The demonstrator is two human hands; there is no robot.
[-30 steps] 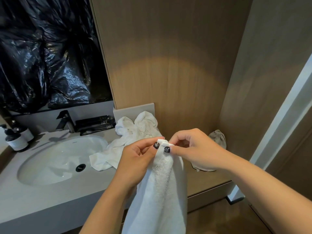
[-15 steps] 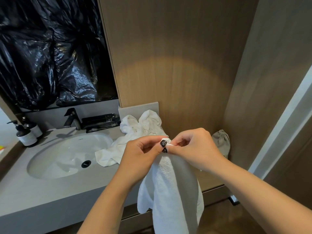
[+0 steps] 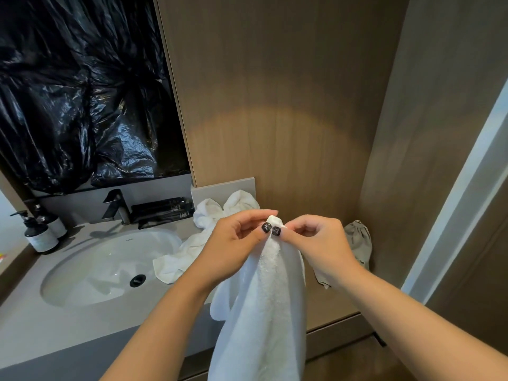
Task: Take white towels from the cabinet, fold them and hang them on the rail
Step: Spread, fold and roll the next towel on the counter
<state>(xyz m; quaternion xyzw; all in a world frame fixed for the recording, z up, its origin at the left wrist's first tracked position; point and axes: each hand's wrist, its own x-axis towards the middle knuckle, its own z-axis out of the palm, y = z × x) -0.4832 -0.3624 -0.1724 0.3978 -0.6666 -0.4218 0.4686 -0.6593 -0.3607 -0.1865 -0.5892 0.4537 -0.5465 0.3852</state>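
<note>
**One towel in hand, fold barely begun, no rail in sight**

Both hands meet at frame centre: the left hand and right hand each pinch the top of a white towel between thumb and fingers, and it hangs toward six o'clock. A second towel lies crumpled on the surface at ten o'clock, unfolded. Folding looks just started; hanging remains.

Brown wood walls glow with warm light. A grey surface holds a white sink. Black plastic hangs above.
</note>
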